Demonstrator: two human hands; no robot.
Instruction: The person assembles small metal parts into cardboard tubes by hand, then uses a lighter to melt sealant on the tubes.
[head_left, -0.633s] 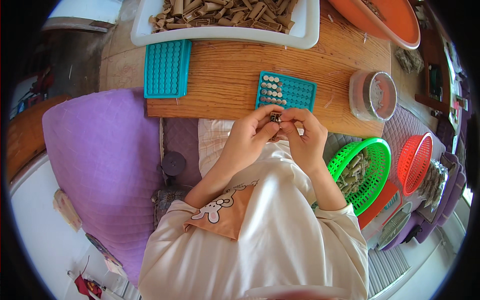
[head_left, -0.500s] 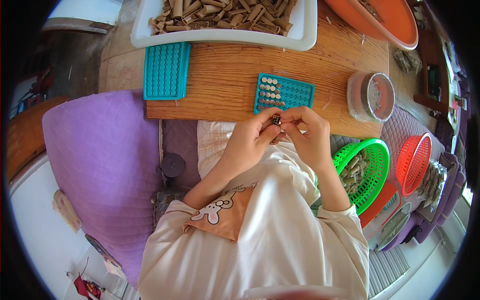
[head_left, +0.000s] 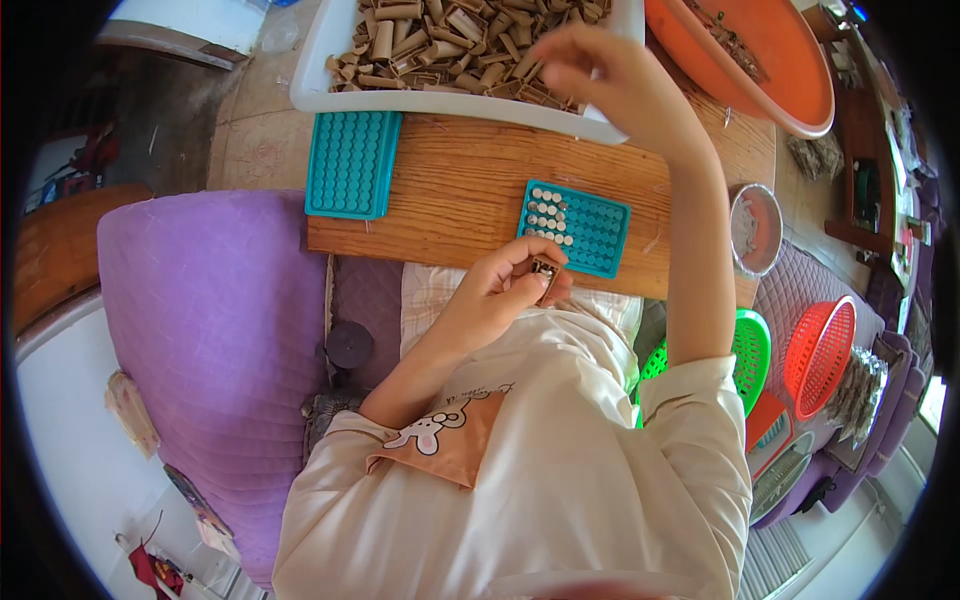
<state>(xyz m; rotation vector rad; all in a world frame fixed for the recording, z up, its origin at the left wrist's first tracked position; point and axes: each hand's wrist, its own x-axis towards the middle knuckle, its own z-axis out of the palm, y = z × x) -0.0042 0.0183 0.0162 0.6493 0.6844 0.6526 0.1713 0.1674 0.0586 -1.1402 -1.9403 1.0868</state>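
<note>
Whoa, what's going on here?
The person's left hand holds a small brown part near the table edge. The right hand is over the white tub of brown pieces; I can't tell if it touches any. A teal tray holds round discs in its left part.

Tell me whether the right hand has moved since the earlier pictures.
Yes. The right hand has moved away from the left hand, forward to the right end of the white tub, overlapping it in this view.
</note>
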